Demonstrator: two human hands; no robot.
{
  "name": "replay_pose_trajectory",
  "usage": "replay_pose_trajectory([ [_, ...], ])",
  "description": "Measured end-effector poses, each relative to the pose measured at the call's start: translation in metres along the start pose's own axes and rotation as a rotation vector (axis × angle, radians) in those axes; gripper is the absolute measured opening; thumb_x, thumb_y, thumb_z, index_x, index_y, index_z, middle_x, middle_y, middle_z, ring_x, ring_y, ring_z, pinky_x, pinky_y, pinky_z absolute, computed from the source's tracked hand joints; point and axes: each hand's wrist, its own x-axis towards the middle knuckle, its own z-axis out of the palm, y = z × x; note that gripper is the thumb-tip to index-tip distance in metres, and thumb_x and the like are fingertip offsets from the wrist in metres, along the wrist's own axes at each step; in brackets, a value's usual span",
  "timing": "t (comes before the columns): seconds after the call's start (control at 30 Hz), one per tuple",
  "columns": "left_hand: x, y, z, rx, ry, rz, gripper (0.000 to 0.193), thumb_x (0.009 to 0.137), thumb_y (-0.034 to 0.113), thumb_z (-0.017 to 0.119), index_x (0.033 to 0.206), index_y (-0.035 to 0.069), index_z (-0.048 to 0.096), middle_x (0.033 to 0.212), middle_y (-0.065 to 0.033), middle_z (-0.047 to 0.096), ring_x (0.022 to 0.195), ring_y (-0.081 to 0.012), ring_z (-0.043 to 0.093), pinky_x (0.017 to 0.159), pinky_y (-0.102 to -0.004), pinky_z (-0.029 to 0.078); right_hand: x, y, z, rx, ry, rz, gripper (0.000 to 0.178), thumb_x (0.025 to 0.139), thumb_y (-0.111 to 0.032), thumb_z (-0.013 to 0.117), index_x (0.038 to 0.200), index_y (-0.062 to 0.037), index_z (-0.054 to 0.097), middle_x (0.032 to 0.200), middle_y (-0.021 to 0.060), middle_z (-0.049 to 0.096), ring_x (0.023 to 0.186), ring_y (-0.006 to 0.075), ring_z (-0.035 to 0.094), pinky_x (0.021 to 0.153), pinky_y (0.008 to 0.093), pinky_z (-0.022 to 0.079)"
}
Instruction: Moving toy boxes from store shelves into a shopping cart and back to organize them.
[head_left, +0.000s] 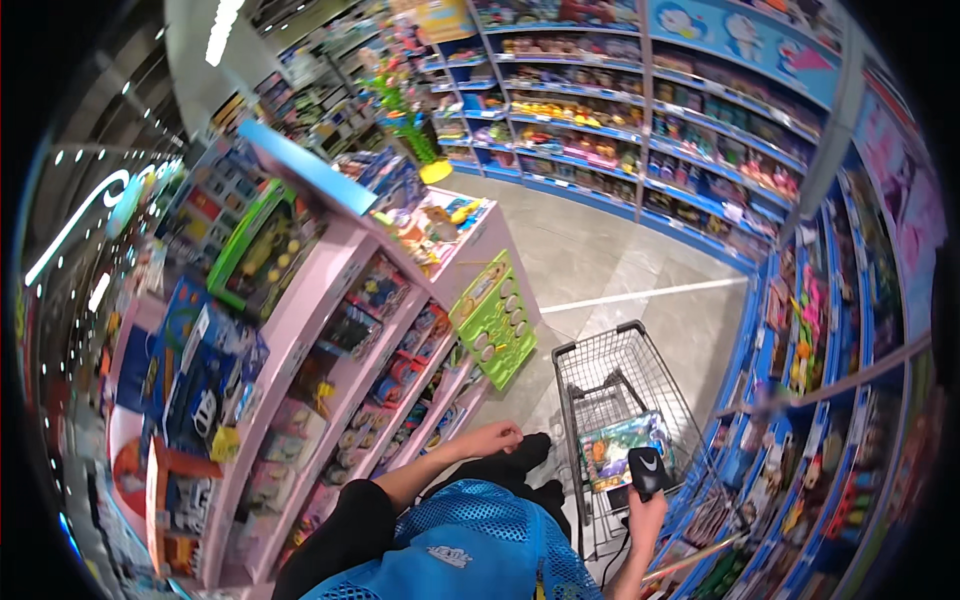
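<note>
While the left hand [505,438] makes a loose fist, lower centre, the right hand [645,507] grips a black device [648,472] over the cart [600,339].

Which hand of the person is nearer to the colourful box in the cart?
Right. The right hand holds a black device that overlaps the colourful box in this view; the left hand is farther away, outside the cart, to its left.

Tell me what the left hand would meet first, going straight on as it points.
Likely the left side of the shopping cart, though its depth from the left hand is unclear.
</note>
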Motion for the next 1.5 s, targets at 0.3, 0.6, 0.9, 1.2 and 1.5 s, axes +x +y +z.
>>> replay_pose_trajectory([
  [0.3, -0.081, 0.045, -0.023, -0.118, 0.344, 0.114, 0.029, 0.101, 0.027, 0.055, 0.118, 0.003, 0.058, 0.095, -0.0064, 0.067, 0.091, -0.0144, 0.065, 0.083, -0.0295, 0.051, 0.029, -0.127, 0.028, 0.073, -0.353, -0.207, 0.024, 0.079, -0.012, 0.073, 0.098, 0.0023, 0.068, 0.077, 0.0079, 0.069, 0.07, 0.0114, 0.06, 0.065, 0.0313, 0.049],
  [0.6, -0.145, 0.039, -0.049, -0.16, 0.581, 0.172, 0.03, 0.101, 0.027, 0.053, 0.117, 0.002, 0.058, 0.095, -0.0076, 0.068, 0.09, -0.0153, 0.063, 0.084, -0.0312, 0.049, 0.034, -0.161, 0.084, 0.001, -0.568, -0.294, 0.024, 0.077, -0.014, 0.074, 0.095, 0.0023, 0.069, 0.073, 0.0082, 0.069, 0.063, 0.0114, 0.059, 0.061, 0.0314, 0.047],
  [0.9, -0.214, -0.003, -0.077, -0.379, 0.801, 0.297, 0.026, 0.102, 0.023, 0.053, 0.117, 0.002, 0.058, 0.096, -0.0069, 0.065, 0.093, -0.0143, 0.062, 0.085, -0.0302, 0.049, 0.001, -0.222, 0.177, 0.022, -0.798, -0.424, 0.022, 0.078, -0.012, 0.075, 0.094, 0.0019, 0.07, 0.075, 0.0044, 0.069, 0.068, 0.0099, 0.06, 0.065, 0.0291, 0.049],
  [1.2, -0.275, -0.039, -0.126, -0.517, 0.932, 0.384, 0.021, 0.102, 0.017, 0.054, 0.115, 0.001, 0.057, 0.097, -0.0046, 0.063, 0.096, -0.013, 0.06, 0.089, -0.0296, 0.049, -0.05, -0.28, 0.258, -0.057, -0.94, -0.462, 0.022, 0.079, -0.011, 0.077, 0.096, 0.0009, 0.07, 0.073, 0.0028, 0.068, 0.065, 0.0094, 0.06, 0.06, 0.0278, 0.048],
  [1.5, -0.307, -0.077, -0.152, -0.542, 0.961, 0.4, 0.027, 0.101, 0.023, 0.057, 0.118, 0.002, 0.059, 0.099, -0.0047, 0.064, 0.095, -0.0121, 0.06, 0.085, -0.029, 0.048, -0.108, -0.317, 0.337, -0.134, -0.965, -0.524, 0.025, 0.079, -0.015, 0.078, 0.097, 0.0008, 0.07, 0.073, 0.0036, 0.068, 0.065, 0.0086, 0.059, 0.061, 0.0286, 0.049],
])
